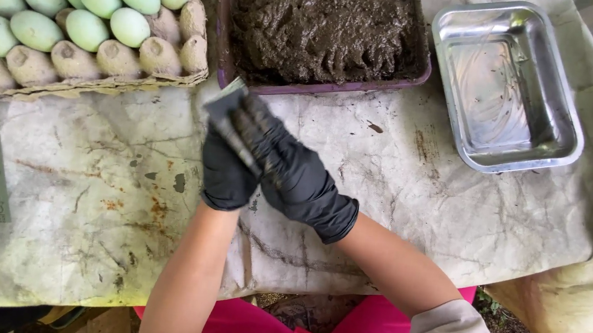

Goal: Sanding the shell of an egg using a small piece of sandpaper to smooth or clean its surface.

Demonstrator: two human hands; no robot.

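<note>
From the head camera, the two gloved hands meet over the middle of the bench (419, 203), and much of what passes between them is blurred. The right hand (295, 174), in a black glove smeared with mud, lies across the left hand (227, 170) and hides its palm. A grey flat scraper (223, 106) juts up from between them toward the mud tray; it is too smeared by motion to tell which hand's fingers close around it, and how far either hand is open cannot be told. Both hands are curled and pressed together.

Just beyond the scraper sits a purple tray of dark mud (324, 21), its far edge cut off by the frame. To the left, a carton of pale green eggs (76, 7) is also cropped, with several mud-coated eggs (119, 58) in its near row. A metal pan (506, 86) stands at the right.
</note>
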